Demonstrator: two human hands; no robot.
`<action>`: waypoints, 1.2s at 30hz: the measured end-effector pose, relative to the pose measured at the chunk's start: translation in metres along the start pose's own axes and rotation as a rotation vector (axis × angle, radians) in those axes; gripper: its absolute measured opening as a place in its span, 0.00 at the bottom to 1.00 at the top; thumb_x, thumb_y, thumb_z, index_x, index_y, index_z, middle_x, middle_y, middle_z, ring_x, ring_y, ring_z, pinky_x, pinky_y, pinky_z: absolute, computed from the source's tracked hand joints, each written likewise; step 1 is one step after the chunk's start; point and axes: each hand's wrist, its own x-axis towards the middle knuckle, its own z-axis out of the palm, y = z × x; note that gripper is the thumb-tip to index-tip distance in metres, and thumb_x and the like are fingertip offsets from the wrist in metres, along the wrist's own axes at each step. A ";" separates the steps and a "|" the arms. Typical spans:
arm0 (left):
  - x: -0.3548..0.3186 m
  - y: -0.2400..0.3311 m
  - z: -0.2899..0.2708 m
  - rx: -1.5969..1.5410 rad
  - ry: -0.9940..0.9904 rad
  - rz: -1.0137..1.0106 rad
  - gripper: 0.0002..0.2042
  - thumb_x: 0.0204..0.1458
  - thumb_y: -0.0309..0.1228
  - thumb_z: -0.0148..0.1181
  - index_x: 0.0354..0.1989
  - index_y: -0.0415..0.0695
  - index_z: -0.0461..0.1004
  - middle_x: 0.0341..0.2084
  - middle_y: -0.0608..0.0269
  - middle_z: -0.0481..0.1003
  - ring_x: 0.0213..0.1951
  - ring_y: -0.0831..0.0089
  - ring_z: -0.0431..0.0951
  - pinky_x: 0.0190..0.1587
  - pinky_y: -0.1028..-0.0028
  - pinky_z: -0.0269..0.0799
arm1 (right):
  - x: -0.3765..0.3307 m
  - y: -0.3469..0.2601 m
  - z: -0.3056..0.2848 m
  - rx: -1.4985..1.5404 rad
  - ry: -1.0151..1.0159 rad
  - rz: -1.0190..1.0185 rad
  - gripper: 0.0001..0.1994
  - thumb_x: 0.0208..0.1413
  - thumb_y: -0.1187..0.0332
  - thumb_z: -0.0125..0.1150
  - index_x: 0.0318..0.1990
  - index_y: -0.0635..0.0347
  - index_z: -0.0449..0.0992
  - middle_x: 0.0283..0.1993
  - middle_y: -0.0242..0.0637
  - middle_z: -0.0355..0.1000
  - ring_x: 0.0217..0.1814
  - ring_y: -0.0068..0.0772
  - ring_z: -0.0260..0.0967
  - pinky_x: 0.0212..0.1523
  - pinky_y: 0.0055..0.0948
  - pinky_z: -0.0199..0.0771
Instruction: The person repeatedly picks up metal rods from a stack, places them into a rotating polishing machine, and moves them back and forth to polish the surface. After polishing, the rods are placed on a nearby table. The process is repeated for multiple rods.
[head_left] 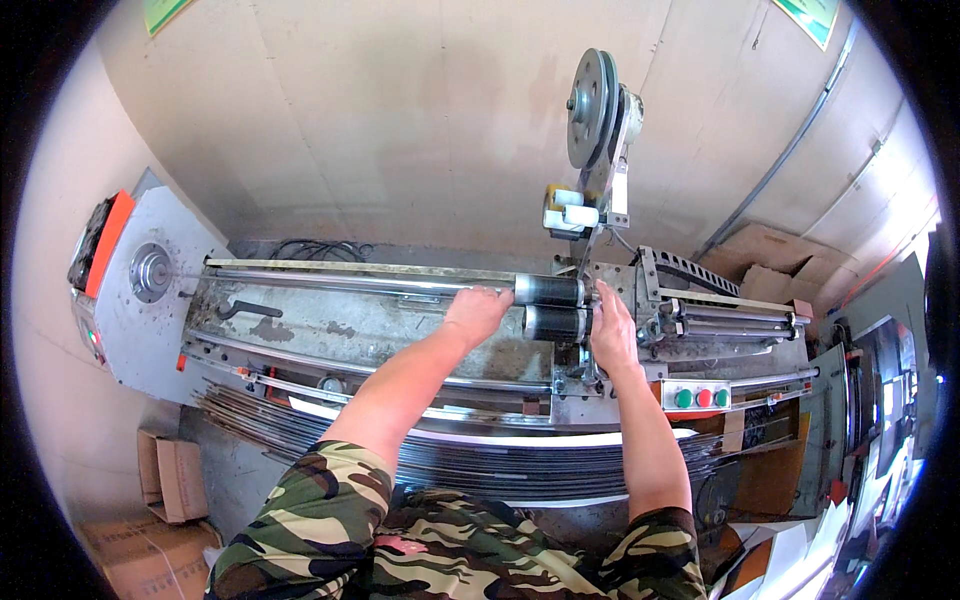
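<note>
Two short black cylinders with silver left ends lie one behind the other across the machine: a far cylinder point(552, 291) and a near cylinder point(553, 324). At the far cylinder's left end is my left hand point(480, 313), its fingers curled together over the metal rod. Whatever they grip there is hidden. My right hand point(614, 328) stands at the cylinders' right ends, fingers stretched upward along the machine's upright plate. Its palm side is turned away, and I see nothing held in it. A long shiny rod point(370, 281) runs left from the far cylinder.
Above the cylinders rises a grey pulley wheel point(590, 108) on an arm, with white rollers point(578, 214) below. A button box point(697, 397) sits right of my forearm. A hook wrench point(250, 310) lies on the bed. Many thin rods point(480, 475) are stacked in front. Cardboard boxes point(172, 475) stand lower left.
</note>
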 end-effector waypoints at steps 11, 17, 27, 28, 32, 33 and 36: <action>-0.006 -0.019 -0.005 -0.001 -0.017 0.033 0.11 0.55 0.27 0.51 0.46 0.46 0.71 0.33 0.54 0.80 0.39 0.56 0.81 0.36 0.59 0.78 | -0.004 -0.004 0.003 -0.053 0.087 0.123 0.19 0.56 0.78 0.53 0.57 0.64 0.70 0.53 0.53 0.74 0.55 0.58 0.71 0.57 0.47 0.71; -0.038 -0.070 -0.010 0.019 -0.021 0.047 0.11 0.55 0.28 0.51 0.46 0.46 0.71 0.32 0.54 0.79 0.37 0.56 0.82 0.35 0.57 0.77 | -0.003 -0.021 0.012 -0.144 0.197 0.011 0.16 0.54 0.76 0.58 0.51 0.63 0.74 0.52 0.51 0.75 0.52 0.55 0.73 0.55 0.46 0.72; -0.121 -0.223 -0.043 0.060 -0.142 0.058 0.16 0.55 0.25 0.49 0.52 0.47 0.71 0.34 0.53 0.79 0.40 0.54 0.81 0.41 0.57 0.75 | 0.009 -0.156 0.124 -0.129 -0.028 -0.177 0.22 0.50 0.70 0.64 0.55 0.63 0.73 0.59 0.46 0.72 0.63 0.48 0.67 0.64 0.43 0.65; -0.131 -0.239 -0.046 0.049 -0.144 0.058 0.17 0.55 0.25 0.49 0.54 0.48 0.71 0.35 0.52 0.79 0.40 0.53 0.81 0.42 0.57 0.74 | 0.008 -0.159 0.135 -0.138 -0.061 -0.119 0.23 0.51 0.69 0.65 0.55 0.63 0.72 0.60 0.46 0.71 0.64 0.48 0.66 0.65 0.44 0.64; -0.169 -0.307 -0.062 0.077 -0.197 0.037 0.18 0.56 0.26 0.47 0.56 0.49 0.70 0.36 0.52 0.80 0.41 0.53 0.80 0.42 0.55 0.74 | 0.013 -0.182 0.155 -0.188 -0.066 -0.097 0.22 0.51 0.68 0.64 0.55 0.63 0.73 0.59 0.46 0.72 0.63 0.49 0.66 0.66 0.44 0.63; -0.180 -0.329 -0.062 0.083 -0.181 0.045 0.18 0.56 0.26 0.47 0.56 0.49 0.71 0.36 0.52 0.80 0.41 0.53 0.80 0.42 0.55 0.74 | 0.015 -0.187 0.158 -0.174 -0.069 -0.087 0.21 0.52 0.68 0.64 0.54 0.63 0.73 0.58 0.46 0.72 0.63 0.49 0.66 0.66 0.44 0.63; -0.211 -0.390 -0.065 0.096 -0.174 0.030 0.18 0.56 0.26 0.48 0.55 0.50 0.72 0.37 0.52 0.80 0.42 0.52 0.80 0.43 0.55 0.74 | 0.018 -0.200 0.169 -0.160 -0.069 -0.062 0.21 0.52 0.68 0.64 0.53 0.63 0.73 0.57 0.47 0.73 0.62 0.49 0.66 0.66 0.44 0.63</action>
